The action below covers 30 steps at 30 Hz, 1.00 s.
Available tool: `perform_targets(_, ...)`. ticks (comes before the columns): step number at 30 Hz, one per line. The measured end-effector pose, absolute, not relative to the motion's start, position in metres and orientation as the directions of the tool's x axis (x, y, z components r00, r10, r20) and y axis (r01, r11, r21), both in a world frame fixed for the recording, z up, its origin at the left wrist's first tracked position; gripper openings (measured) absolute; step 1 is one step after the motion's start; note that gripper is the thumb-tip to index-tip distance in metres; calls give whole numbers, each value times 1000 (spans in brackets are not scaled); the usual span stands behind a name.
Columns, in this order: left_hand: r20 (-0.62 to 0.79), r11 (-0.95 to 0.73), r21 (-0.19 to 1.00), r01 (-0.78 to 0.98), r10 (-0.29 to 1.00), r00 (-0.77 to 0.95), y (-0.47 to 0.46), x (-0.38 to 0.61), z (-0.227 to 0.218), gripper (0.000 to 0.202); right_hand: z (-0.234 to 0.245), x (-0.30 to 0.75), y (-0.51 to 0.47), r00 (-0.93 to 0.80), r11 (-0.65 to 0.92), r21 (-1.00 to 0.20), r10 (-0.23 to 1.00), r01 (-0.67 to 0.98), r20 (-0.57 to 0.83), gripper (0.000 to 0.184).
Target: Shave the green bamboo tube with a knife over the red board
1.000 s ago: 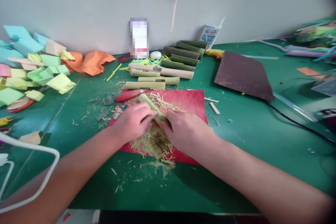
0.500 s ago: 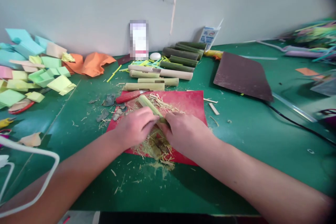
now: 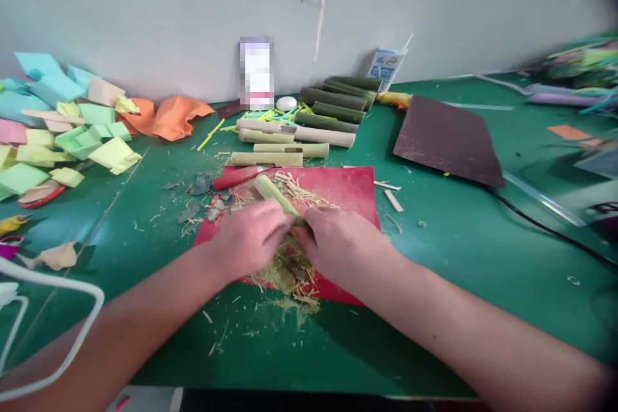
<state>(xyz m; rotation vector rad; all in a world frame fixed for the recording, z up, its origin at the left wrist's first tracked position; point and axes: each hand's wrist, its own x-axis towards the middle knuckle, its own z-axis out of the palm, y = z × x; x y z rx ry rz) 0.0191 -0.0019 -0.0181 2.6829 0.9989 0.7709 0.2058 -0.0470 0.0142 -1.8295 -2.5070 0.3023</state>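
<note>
A pale green bamboo tube (image 3: 274, 192) slants over the red sheet (image 3: 355, 190), its near end hidden by my fingers. My right hand (image 3: 333, 235) is closed around that near end. Pressed against the tube's left side, my left hand (image 3: 253, 232) has its fingers curled shut; what lies inside them is hidden. Wood shavings and dust (image 3: 294, 277) cover the sheet under both hands. Just behind the tube lies a red-handled tool (image 3: 241, 177). Torn grey scraps (image 3: 200, 185) rest to the left of the sheet.
Several cut bamboo tubes (image 3: 290, 150) lie in rows behind the sheet. A phone (image 3: 257, 74) leans on the wall, by a white egg-shaped thing (image 3: 286, 103). Folded papers (image 3: 99, 112) crowd the left. A dark brown sheet (image 3: 447, 141) lies right; a white cable (image 3: 94, 309) hangs at lower left.
My left hand has shifted very slightly along the bamboo tube. My right hand keeps its grip, and the tube stays in nearly the same place.
</note>
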Motion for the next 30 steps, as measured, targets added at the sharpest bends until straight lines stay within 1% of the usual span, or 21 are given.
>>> perform_targets(1,398,-766,349,540,642,655,-1,18,-18,13,15,206,-47,-310,290,-173,945,941,-105,29)
perform_targets(2,422,-757,346,554,653,629,1,17,-18,13,16,205,-47,-307,286,-173,945,943,-111,30)
perform_targets(4,519,-716,331,614,682,516,6,14,-18,13,16,205,-47,-297,278,-162,948,947,-109,30)
perform_targets(5,545,-696,334,636,693,473,7,13,-18,12,15,205,-47,-304,286,-160,947,945,-107,30)
perform_targets(6,533,-689,336,642,701,474,7,13,-17,12,15,206,-47,-314,297,-157,945,942,-95,30)
perform_targets(10,433,-736,380,560,677,595,-1,19,-18,12,13,205,-49,-351,342,-122,934,932,-63,31)
perform_targets(13,471,-722,399,565,690,549,0,21,-19,10,17,203,-52,-347,344,-66,937,937,-45,25)
perform_targets(16,491,-710,397,582,700,519,1,20,-19,10,22,202,-55,-324,320,-55,942,946,-86,20)
perform_targets(19,461,-742,397,540,670,582,-6,20,-18,11,24,201,-56,-312,308,-53,941,950,-131,18)
perform_targets(22,424,-761,409,504,647,634,-9,19,-17,14,24,201,-57,-313,310,-44,939,950,-140,16)
perform_targets(24,440,-743,396,541,670,598,-6,17,-18,14,24,201,-57,-311,309,-36,941,950,-136,17)
perform_targets(27,507,-702,368,610,701,501,-1,18,-18,14,24,201,-56,-307,306,-32,942,952,-134,18)
perform_targets(28,506,-703,368,609,701,503,-2,20,-18,14,25,201,-56,-308,306,-34,941,951,-139,18)
perform_targets(30,447,-727,389,566,686,574,-5,24,-18,14,25,201,-56,-314,311,-44,938,949,-148,16)
